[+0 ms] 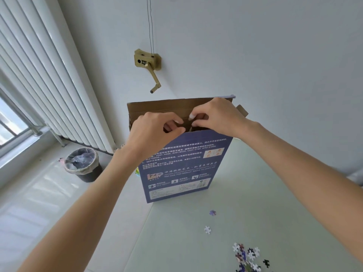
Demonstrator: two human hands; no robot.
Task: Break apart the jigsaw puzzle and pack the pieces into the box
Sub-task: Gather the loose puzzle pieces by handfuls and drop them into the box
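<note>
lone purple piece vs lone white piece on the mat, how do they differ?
The purple piece is purple and lies nearer the box; the white piece is white and lies nearer the loose pile. Both lie flat on the mat, apart from each other, untouched by either hand.

"LZP", "700*500mm" on box (182,169)

Blue puzzle box (177,167) stands upright on the pale green desk (255,213), brown top flap (157,107) raised. Left hand (155,132) and right hand (216,116) both pinch cardboard at the opening. Loose puzzle pieces (248,256) lie near right; lined bin (82,163) on floor, left.
</note>
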